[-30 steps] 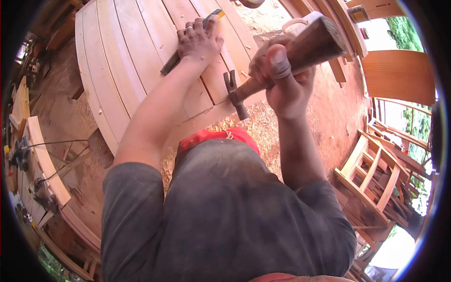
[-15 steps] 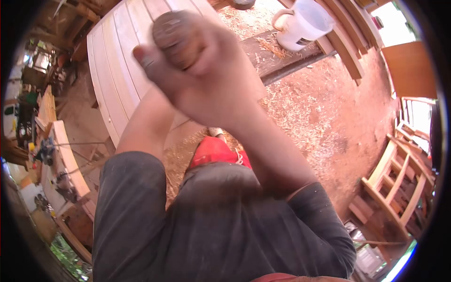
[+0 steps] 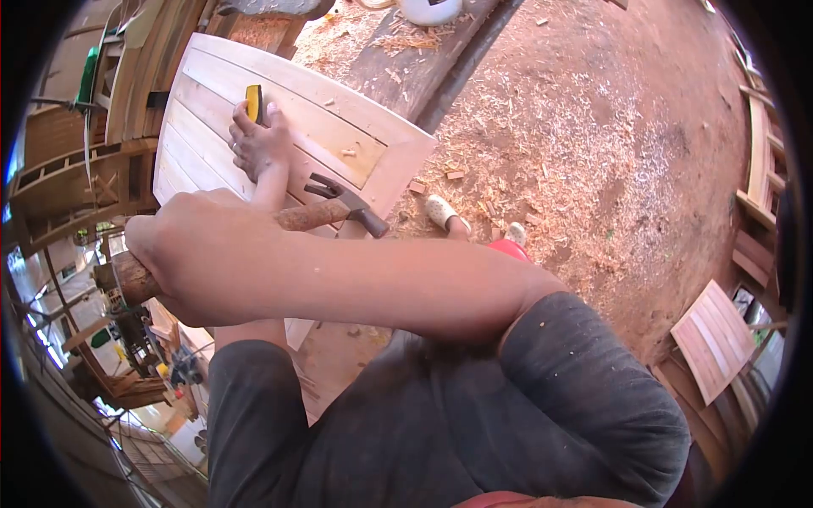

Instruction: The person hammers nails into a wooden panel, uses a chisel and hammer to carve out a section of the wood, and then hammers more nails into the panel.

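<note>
My right hand [image 3: 199, 254] is wrapped round the rough wooden handle of a hammer [image 3: 313, 215], my forearm crossing in front of my body. The dark claw head points right, above the near part of a pale slatted wood panel [image 3: 339, 106]. Beyond it, my left hand [image 3: 258, 146] rests on the panel, with a small yellow and black object [image 3: 254, 103] between its thumb and forefinger. My right hand and forearm hide part of my left forearm and the panel's near edge.
A dark plank [image 3: 423, 63] behind the panel bears shavings and a white container [image 3: 430, 10]. Wood shavings [image 3: 550, 169] litter the floor. Wooden frames [image 3: 76, 182] stand at the left. A smaller slatted panel [image 3: 714, 341] leans at the right. Light shoes [image 3: 440, 212] show below.
My hands, close together and blurred before, are now apart: the left on the panel, the right further left with the hammer plainly visible. The view has turned, and the panel appears rotated.
</note>
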The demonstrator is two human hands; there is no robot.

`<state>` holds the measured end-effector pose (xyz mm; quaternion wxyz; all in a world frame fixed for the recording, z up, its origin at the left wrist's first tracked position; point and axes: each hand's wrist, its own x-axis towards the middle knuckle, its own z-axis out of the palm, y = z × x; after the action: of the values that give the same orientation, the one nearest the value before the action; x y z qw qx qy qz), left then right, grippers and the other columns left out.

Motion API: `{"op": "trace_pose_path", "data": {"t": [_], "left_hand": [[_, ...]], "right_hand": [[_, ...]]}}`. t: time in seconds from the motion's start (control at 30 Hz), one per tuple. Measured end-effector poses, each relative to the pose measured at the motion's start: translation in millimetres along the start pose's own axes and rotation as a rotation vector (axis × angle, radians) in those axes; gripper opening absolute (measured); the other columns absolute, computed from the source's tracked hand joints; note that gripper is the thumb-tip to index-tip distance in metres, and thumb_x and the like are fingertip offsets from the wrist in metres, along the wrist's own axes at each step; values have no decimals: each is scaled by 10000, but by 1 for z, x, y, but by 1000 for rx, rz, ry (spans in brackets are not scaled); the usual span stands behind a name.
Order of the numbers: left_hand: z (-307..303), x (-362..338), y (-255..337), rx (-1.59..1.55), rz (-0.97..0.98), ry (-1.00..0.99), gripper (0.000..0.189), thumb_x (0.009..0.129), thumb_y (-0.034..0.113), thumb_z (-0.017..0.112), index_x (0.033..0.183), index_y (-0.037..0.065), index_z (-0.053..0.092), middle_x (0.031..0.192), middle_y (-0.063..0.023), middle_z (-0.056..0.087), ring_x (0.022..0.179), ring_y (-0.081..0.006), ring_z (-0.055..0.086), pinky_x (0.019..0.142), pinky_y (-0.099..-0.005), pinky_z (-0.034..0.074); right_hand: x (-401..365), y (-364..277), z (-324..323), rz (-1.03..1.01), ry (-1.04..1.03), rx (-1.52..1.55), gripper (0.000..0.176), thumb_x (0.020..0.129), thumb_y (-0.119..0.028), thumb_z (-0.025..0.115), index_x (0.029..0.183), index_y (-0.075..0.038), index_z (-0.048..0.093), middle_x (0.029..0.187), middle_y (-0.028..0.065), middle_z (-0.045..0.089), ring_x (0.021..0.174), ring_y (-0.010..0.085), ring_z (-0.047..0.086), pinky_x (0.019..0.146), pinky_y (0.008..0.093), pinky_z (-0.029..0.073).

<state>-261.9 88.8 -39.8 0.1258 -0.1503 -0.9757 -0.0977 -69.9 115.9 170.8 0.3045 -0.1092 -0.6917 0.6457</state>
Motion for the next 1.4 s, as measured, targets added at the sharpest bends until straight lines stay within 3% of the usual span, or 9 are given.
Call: {"op": "trace_pose_path", "data": {"t": [0.2,0.3,0.53,0.63,0.7,0.77,0.87,0.93,1.4], "left_hand": [[8,6,-3,37,-5,11,644,979,578,585,1513,247,440,1514,-174,509,1423,-416,466,1137,-626,372],[12,2,-20,-54,59,-34,696,984,595,571,1540,203,420,1525,-189,503,1411,-425,486,1167,-574,393],[19,8,4,246,-2,39,689,999,602,520,1563,231,380,1581,-159,428,1463,-397,405,1135,-666,326],[-4,1,8,123,301,109,603,982,383,604,1521,151,466,1498,-161,535,1415,-355,476,1165,-559,357],[-21,10,2,-293,597,-37,480,933,53,578,1412,60,608,1346,-141,673,1287,-300,603,1113,-421,450],[-70,-11,10,-647,585,-748,514,910,-44,537,1407,50,631,1347,-123,690,1209,-244,647,1005,-381,524],[-108,-53,1,-471,646,-1069,371,935,-15,616,1287,38,719,1156,-140,766,1068,-226,711,897,-337,564],[-115,-55,1,-357,927,-934,262,964,29,644,1209,40,738,1110,-207,741,1063,-368,709,917,-424,569],[-119,86,172,-543,779,-75,231,963,64,701,1182,6,746,1037,-143,771,987,-330,749,916,-413,572]], "right_hand": [[-96,16,-44,-491,-406,243,198,791,-237,708,782,-76,593,713,104,645,734,333,709,597,458,503],[-94,19,-90,-441,-107,266,300,687,-238,792,830,-84,578,739,100,620,753,338,682,689,473,519],[-156,55,-184,-402,-272,232,306,733,-158,832,936,-72,620,990,102,663,1041,373,655,923,489,513],[-176,63,-197,-327,-287,283,282,771,-136,813,986,-60,649,1000,120,667,1078,365,631,989,481,492],[-176,67,-196,-301,-286,291,212,826,-121,790,961,-51,641,1035,116,676,1125,361,631,1020,492,488],[-160,58,-192,-319,-227,213,235,888,20,815,893,-70,598,919,96,709,977,327,734,1017,532,552],[-134,43,-191,-262,-272,183,257,892,22,808,867,-67,568,912,113,703,961,327,724,998,521,557],[-115,41,-186,-228,-315,194,266,914,21,789,847,-65,546,904,122,699,932,322,714,941,503,566],[34,111,-221,181,-573,438,156,972,-121,776,925,-47,647,941,62,684,849,200,666,787,332,526]]}}
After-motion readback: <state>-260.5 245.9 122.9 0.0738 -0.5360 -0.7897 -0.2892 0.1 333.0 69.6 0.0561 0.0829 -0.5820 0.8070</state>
